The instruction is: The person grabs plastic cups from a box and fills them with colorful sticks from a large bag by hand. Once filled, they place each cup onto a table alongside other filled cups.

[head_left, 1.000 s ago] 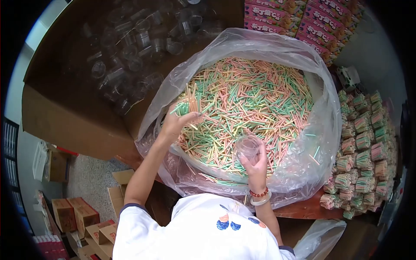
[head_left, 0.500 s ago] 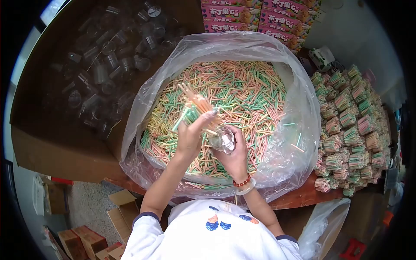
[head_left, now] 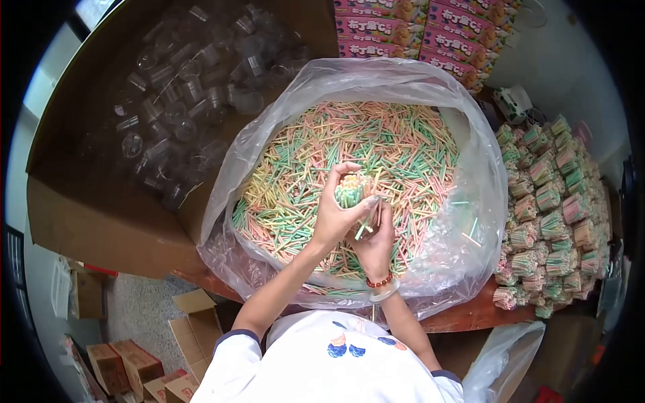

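Stick bundle (head_left: 350, 192), seen nearly end-on, long axis probably steep

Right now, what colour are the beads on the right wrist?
Red; the beads show best in the head view.

The left hand (head_left: 334, 213) has swung over to the right hand (head_left: 375, 247). Its stick bundle (head_left: 351, 192) has turned end-on.
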The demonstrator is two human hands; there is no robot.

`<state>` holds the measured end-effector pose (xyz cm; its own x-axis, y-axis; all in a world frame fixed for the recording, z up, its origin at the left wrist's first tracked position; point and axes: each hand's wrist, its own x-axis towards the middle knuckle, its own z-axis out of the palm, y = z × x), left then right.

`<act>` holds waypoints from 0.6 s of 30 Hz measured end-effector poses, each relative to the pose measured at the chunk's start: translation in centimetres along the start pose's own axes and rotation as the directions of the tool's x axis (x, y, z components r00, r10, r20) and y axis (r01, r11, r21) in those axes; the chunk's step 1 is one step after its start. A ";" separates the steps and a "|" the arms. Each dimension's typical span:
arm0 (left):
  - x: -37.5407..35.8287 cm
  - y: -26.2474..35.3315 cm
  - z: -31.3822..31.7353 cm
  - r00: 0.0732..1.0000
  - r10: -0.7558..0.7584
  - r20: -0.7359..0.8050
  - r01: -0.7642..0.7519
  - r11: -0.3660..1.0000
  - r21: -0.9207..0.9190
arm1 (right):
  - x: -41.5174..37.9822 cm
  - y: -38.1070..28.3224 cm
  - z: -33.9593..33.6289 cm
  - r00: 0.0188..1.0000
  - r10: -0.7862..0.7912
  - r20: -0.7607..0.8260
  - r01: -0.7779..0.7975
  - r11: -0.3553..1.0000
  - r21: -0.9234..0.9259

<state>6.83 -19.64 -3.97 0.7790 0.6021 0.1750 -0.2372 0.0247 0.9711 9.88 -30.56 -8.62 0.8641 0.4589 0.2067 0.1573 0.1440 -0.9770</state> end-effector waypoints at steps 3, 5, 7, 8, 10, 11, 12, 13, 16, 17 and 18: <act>0.0 0.3 0.2 0.999 -0.041 0.001 0.041 0.999 0.002 | -0.2 0.2 -0.4 1.000 -0.009 -0.007 0.008 0.999 -0.051; -0.1 0.8 0.4 0.995 -0.088 0.049 0.093 0.990 -0.104 | 0.1 -0.7 -0.3 0.997 -0.080 0.012 0.080 0.993 -0.082; -0.1 1.0 0.4 0.998 -0.031 0.047 0.037 0.990 -0.133 | -0.2 -1.3 -0.5 0.999 -0.032 0.014 0.033 0.997 -0.073; 0.0 1.4 0.3 0.998 -0.041 0.050 0.050 0.983 -0.176 | -0.1 -1.6 -0.5 1.000 -0.018 0.020 0.019 1.000 -0.025; 0.3 1.9 0.0 0.997 -0.012 0.076 0.024 0.989 -0.148 | 0.2 -2.2 -0.8 0.996 -0.067 0.050 0.074 0.987 -0.144; 0.7 1.6 -0.2 0.997 0.028 0.070 -0.025 0.999 -0.047 | 0.5 -1.7 -1.1 0.996 -0.034 0.088 0.049 0.984 -0.172; 1.0 1.4 -0.3 0.995 0.067 0.070 -0.071 0.996 0.055 | 0.7 -1.5 -1.2 0.992 0.003 0.124 0.023 0.980 -0.200; 0.9 1.7 -0.2 0.998 0.001 0.066 0.000 1.000 -0.022 | 1.0 -2.8 -1.6 0.972 0.174 0.158 -0.147 0.974 -0.174; 1.3 1.6 -0.3 0.995 0.005 0.098 0.005 0.995 -0.101 | 2.0 -2.2 -1.0 0.992 -0.103 0.066 0.117 0.957 -0.266; 1.4 1.7 -0.3 0.988 0.057 0.140 -0.068 0.995 0.076 | 2.1 -0.9 -1.2 0.989 -0.103 0.108 0.133 0.936 -0.325; 1.7 1.9 -0.1 0.975 0.107 0.192 -0.154 0.957 0.247 | 2.6 -1.0 -1.2 0.983 -0.107 0.150 0.157 0.912 -0.380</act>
<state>7.66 -18.45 -1.84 0.8461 0.4364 0.3059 -0.2036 -0.2658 0.9423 12.53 -30.62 -7.21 0.7607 0.5674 0.3153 0.4607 -0.1297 -0.8780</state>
